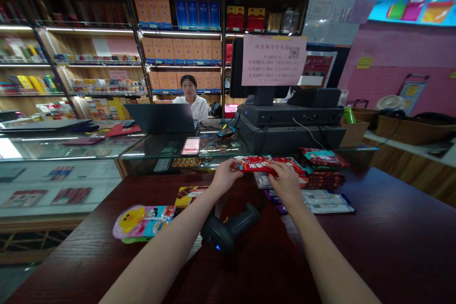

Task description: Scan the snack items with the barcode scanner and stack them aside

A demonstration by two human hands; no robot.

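Note:
Between my hands is a red snack packet [254, 163] with white lettering, raised above the dark wooden table. My left hand [226, 176] pinches its left end. Fingers of my right hand [285, 183] close on its right end. More red packets [324, 179] are stacked just beyond my right hand, topped by a teal-and-red packet [322, 157]. Long white-and-purple packets [327, 202] lie in front of that stack. Under my arms a black barcode scanner [230, 228] rests with a blue light on. Beside my left forearm are a yellow-and-brown box [185, 195] and a duck-decorated colourful package [142, 222].
A glass counter [142, 149] with a laptop [162, 118] borders the table's far side. The cash register [290, 118] and its screen stand behind the packets. A person [194, 102] sits behind the laptop. Shelves of boxes line the back wall. Baskets [415, 128] stand at right.

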